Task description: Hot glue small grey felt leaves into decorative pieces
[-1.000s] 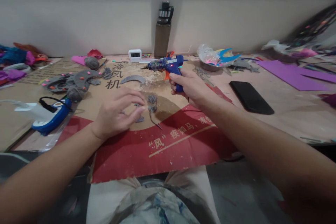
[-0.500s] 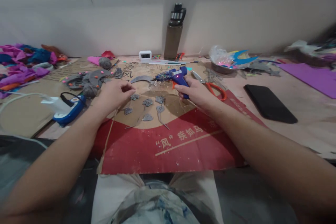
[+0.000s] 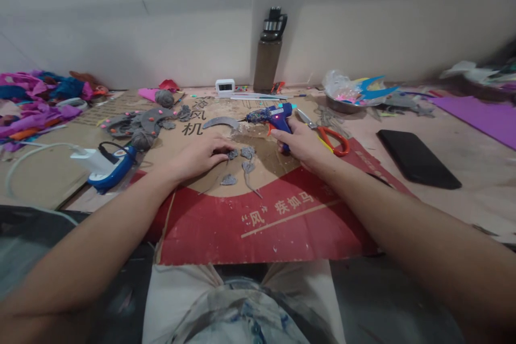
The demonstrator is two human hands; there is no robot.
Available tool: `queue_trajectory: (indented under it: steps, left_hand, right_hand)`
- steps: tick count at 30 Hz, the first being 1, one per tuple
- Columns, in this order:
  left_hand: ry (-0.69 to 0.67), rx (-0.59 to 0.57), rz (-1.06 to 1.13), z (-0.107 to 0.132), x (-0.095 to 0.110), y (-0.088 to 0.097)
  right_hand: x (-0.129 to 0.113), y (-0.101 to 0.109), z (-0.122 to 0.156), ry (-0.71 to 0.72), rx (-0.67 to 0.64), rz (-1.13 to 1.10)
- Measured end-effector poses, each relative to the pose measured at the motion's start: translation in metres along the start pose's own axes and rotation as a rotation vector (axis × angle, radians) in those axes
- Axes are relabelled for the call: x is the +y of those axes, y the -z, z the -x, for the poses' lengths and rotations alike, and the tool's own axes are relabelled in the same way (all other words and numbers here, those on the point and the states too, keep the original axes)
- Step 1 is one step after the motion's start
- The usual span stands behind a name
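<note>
My right hand (image 3: 303,143) grips a blue glue gun (image 3: 269,115) by its handle, nozzle pointing left, its red light on. My left hand (image 3: 198,154) lies on the cardboard sheet (image 3: 262,220), fingers curled down onto small grey felt leaf pieces (image 3: 246,152) with thin stems. One more grey leaf (image 3: 228,179) lies just in front of the fingers. A grey curved felt strip (image 3: 220,122) rests beyond the hand.
Orange-handled scissors (image 3: 328,137) lie right of the gun, a black phone (image 3: 417,158) further right. A bottle (image 3: 268,54) and a small white clock (image 3: 224,86) stand by the wall. A blue-white device (image 3: 108,164), grey felt shapes (image 3: 139,121) and coloured scraps (image 3: 32,102) fill the left.
My left hand moved right and down onto the grey leaf pieces. The glue gun in my right hand shifted only slightly. The camera view barely moved since half a second ago.
</note>
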State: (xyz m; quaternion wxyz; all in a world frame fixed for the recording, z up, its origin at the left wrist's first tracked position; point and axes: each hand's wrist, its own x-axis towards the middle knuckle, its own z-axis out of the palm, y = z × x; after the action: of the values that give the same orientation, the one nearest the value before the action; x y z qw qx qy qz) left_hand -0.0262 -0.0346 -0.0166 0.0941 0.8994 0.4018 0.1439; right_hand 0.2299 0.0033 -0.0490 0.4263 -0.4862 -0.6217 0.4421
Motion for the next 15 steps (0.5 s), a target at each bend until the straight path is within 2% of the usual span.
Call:
queue_trajectory:
  steps: [4,8,11,15]
  left_hand:
    - [0.120,0.083,-0.010,0.002,0.000,0.002]
    - [0.316,0.128,-0.004,0.008,0.006,0.011]
    - [0.412,-0.005,0.015,0.012,0.013,0.017]
    - [0.428,-0.194,0.028,0.015,0.022,0.023]
  right_hand:
    - [0.001,0.001,-0.003,0.016,0.021,0.007]
    - [0.003,0.004,-0.006,0.013,0.074,0.015]
    - [0.002,0.005,-0.005,0.004,0.077,-0.006]
    - [0.003,0.005,-0.004,0.030,0.052,-0.007]
